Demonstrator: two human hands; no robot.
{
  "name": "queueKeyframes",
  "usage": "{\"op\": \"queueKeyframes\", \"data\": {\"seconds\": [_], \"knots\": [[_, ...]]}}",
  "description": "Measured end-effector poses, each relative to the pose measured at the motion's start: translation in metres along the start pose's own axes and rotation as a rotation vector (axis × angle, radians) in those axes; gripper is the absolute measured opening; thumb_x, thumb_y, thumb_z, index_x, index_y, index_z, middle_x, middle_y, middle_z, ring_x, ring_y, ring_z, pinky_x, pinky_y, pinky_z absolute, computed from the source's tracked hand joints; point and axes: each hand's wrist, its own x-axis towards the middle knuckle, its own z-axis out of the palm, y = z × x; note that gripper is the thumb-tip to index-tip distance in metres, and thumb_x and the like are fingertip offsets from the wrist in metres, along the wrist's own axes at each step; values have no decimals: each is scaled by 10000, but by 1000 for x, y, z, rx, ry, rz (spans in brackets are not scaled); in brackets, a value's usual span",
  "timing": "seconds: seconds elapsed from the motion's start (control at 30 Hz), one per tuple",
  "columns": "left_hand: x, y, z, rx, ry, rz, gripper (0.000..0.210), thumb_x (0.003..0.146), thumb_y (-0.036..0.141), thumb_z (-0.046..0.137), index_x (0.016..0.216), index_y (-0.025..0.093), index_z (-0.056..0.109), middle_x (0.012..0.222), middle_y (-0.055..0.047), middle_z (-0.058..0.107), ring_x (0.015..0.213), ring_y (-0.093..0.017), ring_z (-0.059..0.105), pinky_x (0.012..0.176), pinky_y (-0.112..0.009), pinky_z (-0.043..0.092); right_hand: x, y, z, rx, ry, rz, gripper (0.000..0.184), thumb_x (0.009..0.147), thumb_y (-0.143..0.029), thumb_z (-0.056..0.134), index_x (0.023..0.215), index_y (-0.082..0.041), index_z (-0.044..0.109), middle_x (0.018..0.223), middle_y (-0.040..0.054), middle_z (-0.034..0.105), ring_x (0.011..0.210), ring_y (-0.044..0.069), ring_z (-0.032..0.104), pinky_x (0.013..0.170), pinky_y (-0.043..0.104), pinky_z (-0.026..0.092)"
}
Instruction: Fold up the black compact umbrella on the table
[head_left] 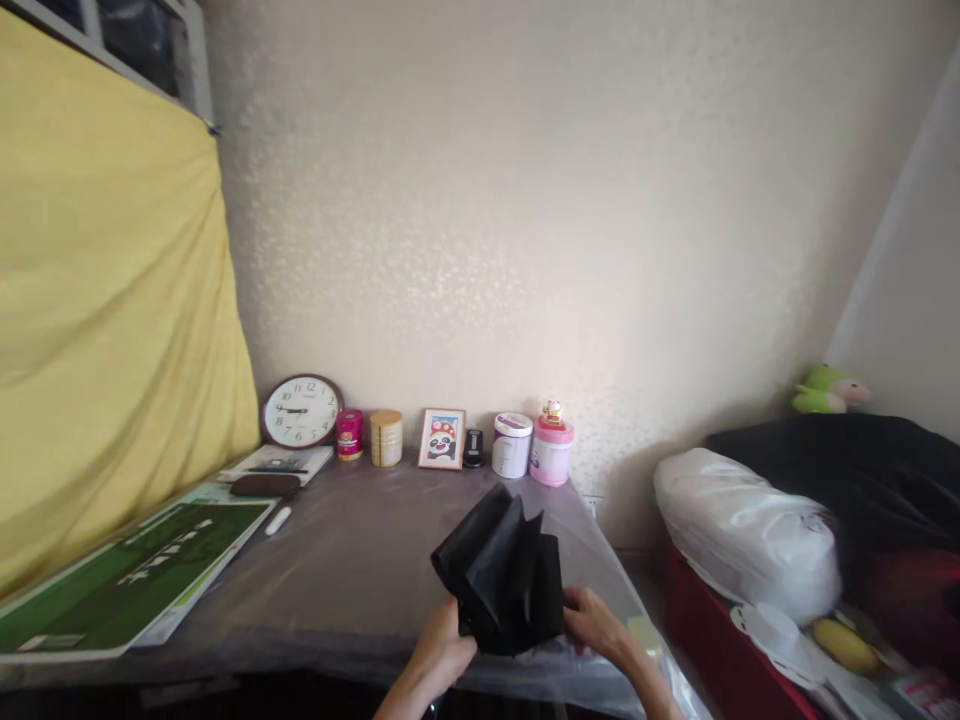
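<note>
A black folding umbrella, its fabric hanging in loose pleats, is held up over the front of the table. My left hand is closed at its lower left side; the part inside the fingers is hidden. At the right edge of the fabric, my right hand pinches a fold between thumb and fingers. The pleats fan upward and away from me.
A plastic-covered table lies beneath. Along the wall stand a round clock, a picture frame, several canisters and a black stapler-like object. A green board lies left; a white bag rests right.
</note>
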Motion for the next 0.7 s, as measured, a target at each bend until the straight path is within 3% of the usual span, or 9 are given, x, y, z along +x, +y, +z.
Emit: {"op": "queueKeyframes", "data": {"seconds": [0.1,0.2,0.27,0.37,0.43,0.47,0.6,0.7], "knots": [[0,4,5,168,61,54,652,607,-12,493,1224,191,434,1142,-87,564,1040,-226,555,889,-308,404,-14,21,-13,-136,54,42,194,718,-237,424,535,-190,469,403,-42,493,369,89,497,413,175,346],[-2,9,12,313,72,7,792,576,-58,476,1332,111,313,1234,-197,477,1022,-304,560,890,-402,401,-25,47,-24,-201,51,105,270,762,-323,419,528,-198,467,420,-24,537,384,102,529,420,178,371],[-4,10,14,366,59,-18,832,570,-55,484,1359,86,262,1269,-228,440,1014,-315,563,877,-403,410,-25,63,-31,-212,69,133,283,770,-372,414,559,-207,504,471,2,588,449,144,583,424,203,401],[-3,2,12,383,30,-10,845,583,1,527,1372,104,241,1333,-210,388,1042,-287,554,892,-354,411,-18,67,-40,-261,375,-42,252,767,-409,450,692,-225,604,708,39,684,686,194,654,597,249,493],[1,-10,9,325,2,45,854,598,65,554,1381,142,222,1348,-174,385,1075,-261,540,910,-323,407,-10,51,-41,-259,570,-198,262,794,-429,444,835,-248,629,880,48,686,786,203,654,683,275,511],[3,-17,7,263,-16,93,858,607,99,558,1386,159,205,1351,-160,386,1103,-251,525,926,-316,399,-6,37,-39,-252,606,-257,279,818,-432,423,902,-255,621,930,54,675,791,201,654,678,281,519],[11,-40,5,-34,-77,258,868,590,130,533,1387,203,196,1417,-118,327,1288,-235,332,1068,-379,254,11,-24,-15,-335,539,-502,309,870,-326,373,1134,-290,530,893,38,652,746,175,647,638,268,527],[14,-42,7,-140,-51,336,881,558,107,520,1373,261,225,1430,-70,320,1312,-231,292,1087,-418,205,26,-50,2,-460,476,-582,392,868,-223,327,1235,-288,451,967,50,637,736,166,651,582,254,520]]}}
